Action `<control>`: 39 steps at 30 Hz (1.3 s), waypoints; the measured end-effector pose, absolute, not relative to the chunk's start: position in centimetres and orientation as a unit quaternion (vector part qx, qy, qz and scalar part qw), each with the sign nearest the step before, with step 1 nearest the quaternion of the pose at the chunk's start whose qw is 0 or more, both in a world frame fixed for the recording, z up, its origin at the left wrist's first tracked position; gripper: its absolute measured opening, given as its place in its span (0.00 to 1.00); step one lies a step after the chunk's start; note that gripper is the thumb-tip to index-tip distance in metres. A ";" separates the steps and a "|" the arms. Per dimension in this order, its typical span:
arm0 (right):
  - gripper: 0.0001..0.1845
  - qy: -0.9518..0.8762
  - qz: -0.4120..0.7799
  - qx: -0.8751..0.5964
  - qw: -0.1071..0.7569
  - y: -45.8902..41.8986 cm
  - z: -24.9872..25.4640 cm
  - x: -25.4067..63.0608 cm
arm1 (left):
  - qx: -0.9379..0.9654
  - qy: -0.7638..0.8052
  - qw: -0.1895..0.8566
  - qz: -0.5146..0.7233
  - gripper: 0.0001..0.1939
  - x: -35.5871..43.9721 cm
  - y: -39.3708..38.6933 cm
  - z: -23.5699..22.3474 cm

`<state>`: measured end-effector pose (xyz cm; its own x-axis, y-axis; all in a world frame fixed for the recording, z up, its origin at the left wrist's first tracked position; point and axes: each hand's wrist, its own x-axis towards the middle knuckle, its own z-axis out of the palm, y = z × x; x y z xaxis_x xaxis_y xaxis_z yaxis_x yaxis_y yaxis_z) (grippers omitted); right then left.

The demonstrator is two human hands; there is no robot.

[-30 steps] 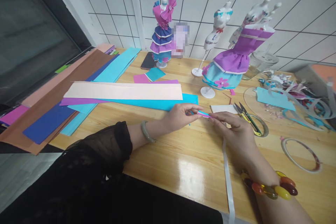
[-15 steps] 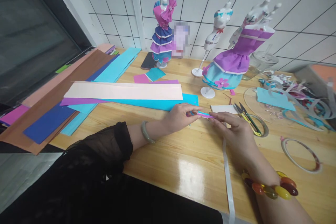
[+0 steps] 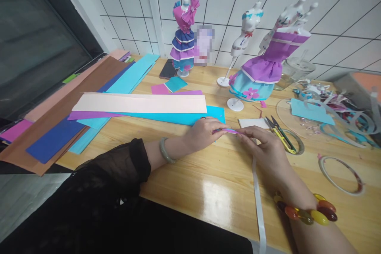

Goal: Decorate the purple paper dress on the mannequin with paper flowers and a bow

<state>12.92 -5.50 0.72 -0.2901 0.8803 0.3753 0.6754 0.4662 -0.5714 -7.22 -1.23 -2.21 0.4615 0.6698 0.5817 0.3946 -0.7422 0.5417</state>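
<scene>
Between my two hands is a narrow folded paper strip (image 3: 230,131), purple with some blue showing. My left hand (image 3: 205,131) pinches its left end between thumb and fingers. At the other end, my right hand (image 3: 262,145) grips it the same way. A white ribbon of tape (image 3: 258,202) runs down from below my right hand toward the table's front edge. Just behind my left hand lies a bright blue paper sheet (image 3: 172,119), partly under a pale pink strip (image 3: 139,104). Thread snips (image 3: 281,135) with yellow handles rest right of my right hand.
Layered colored papers (image 3: 59,107) cover the table's left side. Small dress forms stand at the back, one in a pink and blue dress (image 3: 183,43), another in a purple dress (image 3: 262,67). A tape roll (image 3: 341,176) lies at right, near a round tray (image 3: 285,115) with scraps.
My fingers have shifted slightly along the strip, and less of its blue side shows now. Both hands stay in nearly the same place; the rest is unmoved.
</scene>
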 end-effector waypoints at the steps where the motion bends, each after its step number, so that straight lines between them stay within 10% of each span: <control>1: 0.08 -0.789 0.152 -0.493 0.333 -5.5 0.7 12.9 | 0.842 0.315 0.163 0.408 0.10 -7.2 -1.2 -2.2; 39: 0.07 -0.820 0.108 -0.438 0.351 -5.6 0.9 12.6 | 0.890 0.306 0.070 0.332 0.12 -7.4 -2.3 -1.1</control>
<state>12.64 -5.58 0.91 -0.3693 0.7953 0.4808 0.6430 0.5922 -0.4857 -7.45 -2.34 -1.07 0.5927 0.5907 0.5475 0.4977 -0.8031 0.3276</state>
